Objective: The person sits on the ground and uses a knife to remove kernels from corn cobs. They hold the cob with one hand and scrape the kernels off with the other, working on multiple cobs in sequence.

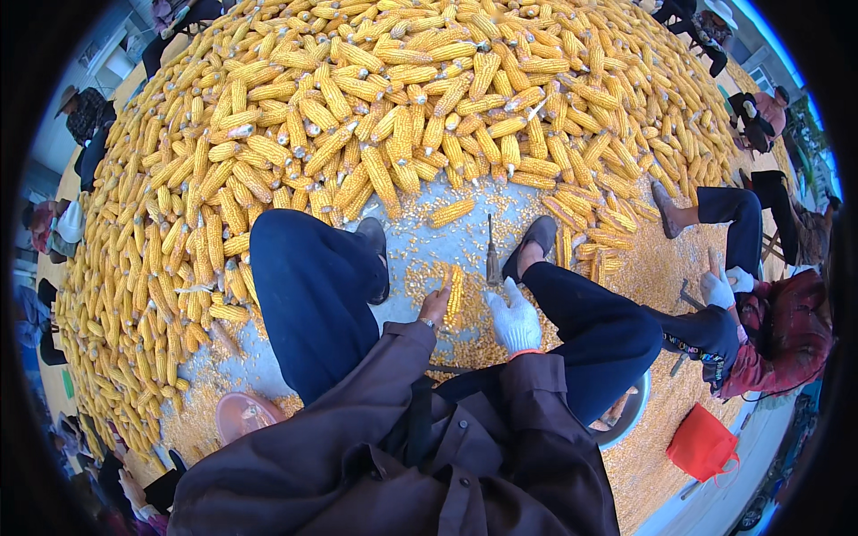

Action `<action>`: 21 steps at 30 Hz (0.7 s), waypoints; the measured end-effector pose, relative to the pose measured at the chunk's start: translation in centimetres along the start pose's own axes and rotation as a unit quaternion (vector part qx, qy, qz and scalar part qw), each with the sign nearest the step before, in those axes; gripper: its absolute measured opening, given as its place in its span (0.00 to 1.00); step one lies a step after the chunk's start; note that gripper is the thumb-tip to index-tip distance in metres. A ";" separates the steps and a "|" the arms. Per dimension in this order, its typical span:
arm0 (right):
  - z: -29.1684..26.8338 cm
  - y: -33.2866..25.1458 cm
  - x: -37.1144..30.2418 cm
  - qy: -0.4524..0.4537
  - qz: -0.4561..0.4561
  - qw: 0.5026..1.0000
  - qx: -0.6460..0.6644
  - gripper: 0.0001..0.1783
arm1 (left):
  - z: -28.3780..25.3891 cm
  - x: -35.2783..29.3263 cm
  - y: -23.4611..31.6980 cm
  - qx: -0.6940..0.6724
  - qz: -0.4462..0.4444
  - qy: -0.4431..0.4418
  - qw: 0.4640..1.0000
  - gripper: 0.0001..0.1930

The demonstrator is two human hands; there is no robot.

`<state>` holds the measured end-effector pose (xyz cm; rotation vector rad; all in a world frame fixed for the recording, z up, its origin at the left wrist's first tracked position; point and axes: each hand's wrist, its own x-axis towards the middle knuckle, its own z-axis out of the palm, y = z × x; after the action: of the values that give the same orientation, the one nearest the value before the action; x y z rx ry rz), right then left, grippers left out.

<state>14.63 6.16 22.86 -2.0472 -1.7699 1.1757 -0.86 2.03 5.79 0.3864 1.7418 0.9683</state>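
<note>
My left hand [435,305], bare, is closed around an ear of corn [455,297] held upright between my knees. Close by on its right is my right hand [516,322] in a white knit glove. Its thumb and fingers meet the lower end of a screwdriver-like tool [492,263], whose thin dark shaft points away from me. How the glove grips the handle is partly hidden. Beyond my hands a single ear of corn [452,212] lies on the grey floor [416,237] among loose kernels.
A large heap of yellow corn ears [402,107] rises ahead and to the left. A pink basin [246,416] stands at lower left, a grey basin [628,415] by my right leg. A red bag [703,443] lies right. A person in red plaid [786,335] sits nearby; several others surround the heap.
</note>
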 end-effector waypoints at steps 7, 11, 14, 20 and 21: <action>5.0 2.3 -2.9 -0.117 -0.122 0.969 -0.182 0.21 | -1.1 -1.7 2.8 0.007 -0.022 -0.094 0.995 0.38; 4.6 2.2 -3.2 -0.075 -0.140 0.971 -0.177 0.21 | -0.8 -3.0 3.6 -0.048 0.013 -0.108 0.993 0.36; 4.4 2.0 -3.8 -0.067 -0.137 0.968 -0.198 0.20 | -0.2 -2.9 3.0 -0.021 0.067 -0.080 0.994 0.29; 3.3 0.1 -6.3 -0.052 -0.103 0.966 -0.232 0.20 | 1.0 -2.2 2.6 -0.056 0.095 -0.129 0.985 0.27; 3.1 -0.3 -6.6 -0.048 -0.092 0.966 -0.239 0.20 | 1.2 -2.3 2.8 -0.042 0.098 -0.124 0.986 0.26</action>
<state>12.55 -0.72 23.88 -2.0193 -2.4236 0.8670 0.58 2.72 9.29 0.6056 1.4513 1.0811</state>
